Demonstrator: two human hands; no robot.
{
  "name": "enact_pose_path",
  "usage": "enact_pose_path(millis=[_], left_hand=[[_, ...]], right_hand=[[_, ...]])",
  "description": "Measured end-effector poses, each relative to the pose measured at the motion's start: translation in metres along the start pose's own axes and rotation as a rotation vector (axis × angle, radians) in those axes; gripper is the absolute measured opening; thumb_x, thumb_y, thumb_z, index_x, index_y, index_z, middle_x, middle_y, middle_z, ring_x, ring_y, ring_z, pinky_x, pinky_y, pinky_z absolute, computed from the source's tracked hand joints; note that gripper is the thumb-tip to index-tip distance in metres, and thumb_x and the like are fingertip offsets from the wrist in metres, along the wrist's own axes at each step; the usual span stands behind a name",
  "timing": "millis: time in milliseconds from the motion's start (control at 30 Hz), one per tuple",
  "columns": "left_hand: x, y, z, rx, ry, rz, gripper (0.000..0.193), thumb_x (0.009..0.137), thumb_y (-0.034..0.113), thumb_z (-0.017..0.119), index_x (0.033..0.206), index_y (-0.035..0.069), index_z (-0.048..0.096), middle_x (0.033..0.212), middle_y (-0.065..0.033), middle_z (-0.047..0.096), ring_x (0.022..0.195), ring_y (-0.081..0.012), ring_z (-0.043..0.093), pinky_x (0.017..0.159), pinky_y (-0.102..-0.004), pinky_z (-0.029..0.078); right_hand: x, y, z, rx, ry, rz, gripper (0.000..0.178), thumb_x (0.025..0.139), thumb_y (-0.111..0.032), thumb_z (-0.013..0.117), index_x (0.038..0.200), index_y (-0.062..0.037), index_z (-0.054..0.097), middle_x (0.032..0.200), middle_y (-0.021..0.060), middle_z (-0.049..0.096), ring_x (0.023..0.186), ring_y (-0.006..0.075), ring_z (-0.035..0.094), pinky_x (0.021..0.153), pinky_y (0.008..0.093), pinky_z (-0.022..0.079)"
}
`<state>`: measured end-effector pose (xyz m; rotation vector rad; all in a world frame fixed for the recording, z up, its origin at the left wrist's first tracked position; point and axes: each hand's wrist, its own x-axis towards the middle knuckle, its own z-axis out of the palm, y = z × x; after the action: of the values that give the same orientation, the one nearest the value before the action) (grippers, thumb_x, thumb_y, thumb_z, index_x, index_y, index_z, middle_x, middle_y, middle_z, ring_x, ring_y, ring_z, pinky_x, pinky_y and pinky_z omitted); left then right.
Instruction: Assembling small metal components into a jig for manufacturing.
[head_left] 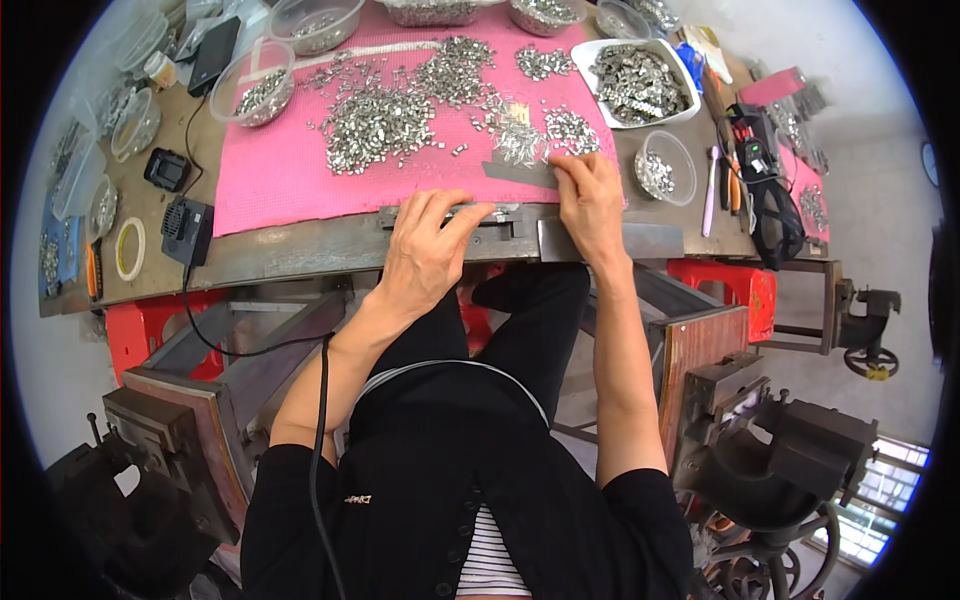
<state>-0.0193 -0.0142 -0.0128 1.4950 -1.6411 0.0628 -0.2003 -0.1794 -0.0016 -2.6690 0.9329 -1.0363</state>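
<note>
My left hand (428, 245) is curled over a small metal jig (505, 222) at the table's front edge, its fingers and thumb bent round it. The fingers cover much of the jig. My right hand (592, 205) has its thumb and forefinger pinched together beside a pile of thin silvery pins (518, 145). Whatever sits between those fingertips is too small to make out. Under them lies a flat grey strip (515, 174) on the pink mat (270, 190). Heaps of small metal pieces (375, 130) cover the mat's middle, with a smaller heap (572, 130) by the pins.
A white tray (683, 112) of metal links stands at the far right, above a clear round tub (663, 140). More tubs line the back. A black device (187, 230) with a cable sits left. Pliers and a purple-handled tool (710, 190) lie right. Vises (790, 450) flank me.
</note>
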Motion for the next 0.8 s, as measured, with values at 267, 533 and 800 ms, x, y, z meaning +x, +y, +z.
enact_pose_path(millis=[267,533,800], left_hand=[[0.000,0.001,-0.001,-0.015,0.017,-0.035,0.038,0.083,-0.001,0.069,0.120,0.003,0.066,0.107,-0.0125,0.063,0.099,-0.0316,0.059,0.088,-0.0434,0.047],[0.001,0.002,-0.001,-0.019,0.028,-0.044,0.041,0.082,-0.003,0.071,0.123,0.002,0.065,0.110,-0.0151,0.066,0.097,-0.0341,0.061,0.087,-0.0429,0.048],[0.001,0.001,0.000,-0.056,0.020,-0.090,0.050,0.083,-0.003,0.072,0.131,0.002,0.060,0.108,-0.0159,0.067,0.097,-0.0346,0.063,0.088,-0.0430,0.048]], right_hand=[[-0.004,-0.007,-0.004,0.197,0.009,0.123,0.014,0.087,0.000,0.070,0.099,-0.0035,0.075,0.089,0.0109,0.065,0.082,0.0258,0.063,0.072,0.0358,0.049],[0.002,-0.003,-0.005,0.210,-0.086,0.014,0.014,0.085,-0.001,0.073,0.098,-0.0041,0.075,0.091,0.0107,0.066,0.084,0.0266,0.064,0.074,0.0365,0.049],[0.006,-0.015,0.003,0.121,-0.063,-0.071,0.010,0.085,-0.002,0.072,0.095,-0.0008,0.069,0.087,0.0113,0.065,0.082,0.0279,0.063,0.074,0.0370,0.049]])
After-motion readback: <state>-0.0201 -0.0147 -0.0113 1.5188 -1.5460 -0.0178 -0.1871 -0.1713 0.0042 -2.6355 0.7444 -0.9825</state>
